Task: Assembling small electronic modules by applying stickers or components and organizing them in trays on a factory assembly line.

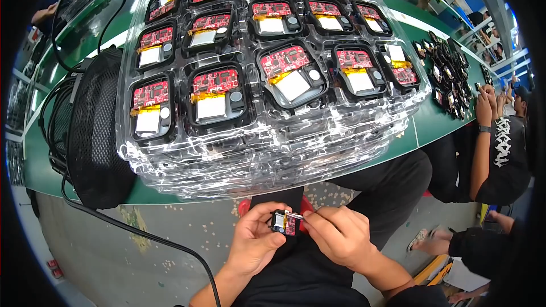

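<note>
- The left hand (253, 243) is gripping a small black device (290, 226) just off the table's (433, 129) near edge.
- The right hand (341, 236) is pinching a slim piece (294, 215) over it.
- Stacked clear trays (256, 149) are lining that edge.

the right hand (338, 233) hides one end of a thin piece (294, 215), too small to identify; the left forearm (219, 285) is cut by the lower edge, the tray stack (261, 165) by the top.
</note>
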### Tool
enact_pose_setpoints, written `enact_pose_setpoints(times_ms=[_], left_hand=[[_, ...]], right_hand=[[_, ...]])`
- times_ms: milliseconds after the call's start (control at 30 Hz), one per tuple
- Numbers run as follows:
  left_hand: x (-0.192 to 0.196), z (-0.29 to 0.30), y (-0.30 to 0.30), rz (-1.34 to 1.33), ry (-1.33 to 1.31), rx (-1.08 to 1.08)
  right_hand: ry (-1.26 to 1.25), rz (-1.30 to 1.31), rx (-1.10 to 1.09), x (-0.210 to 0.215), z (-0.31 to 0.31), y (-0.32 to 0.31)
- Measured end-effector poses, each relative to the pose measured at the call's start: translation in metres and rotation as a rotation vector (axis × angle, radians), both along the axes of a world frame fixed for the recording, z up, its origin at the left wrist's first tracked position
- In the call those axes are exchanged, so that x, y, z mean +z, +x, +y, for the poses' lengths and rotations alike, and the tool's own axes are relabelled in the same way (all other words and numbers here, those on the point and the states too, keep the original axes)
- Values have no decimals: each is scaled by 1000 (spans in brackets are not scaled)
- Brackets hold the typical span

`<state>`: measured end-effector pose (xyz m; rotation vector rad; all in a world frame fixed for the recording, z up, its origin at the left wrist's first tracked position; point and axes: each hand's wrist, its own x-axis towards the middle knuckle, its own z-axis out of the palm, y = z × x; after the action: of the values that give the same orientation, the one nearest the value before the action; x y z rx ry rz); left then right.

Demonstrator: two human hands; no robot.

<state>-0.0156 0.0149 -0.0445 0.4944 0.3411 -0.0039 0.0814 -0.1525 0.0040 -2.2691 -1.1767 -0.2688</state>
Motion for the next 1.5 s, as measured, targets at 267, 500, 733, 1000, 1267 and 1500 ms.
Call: enact_pose_setpoints(times_ms=[267,500,733,1000,1267,1500], left_hand=[[1,-1,-2,17,6,-13],[4,-3,-4,15,68,4],[9,-7,-3,60,83,31],[4,-10,-5,-3,232,119],[48,-12,7,-380,1442,404],[54,-18,9,-542,1346,572]], right_hand=[[119,170,4,-3,0,-1],[143,347,-31,-5,0,-3],[68,199,-25,-7,0,-5],[95,491,-7,9,-7,9],[190,546,98,60,10,-12],[256,219,117,126,0,16]])
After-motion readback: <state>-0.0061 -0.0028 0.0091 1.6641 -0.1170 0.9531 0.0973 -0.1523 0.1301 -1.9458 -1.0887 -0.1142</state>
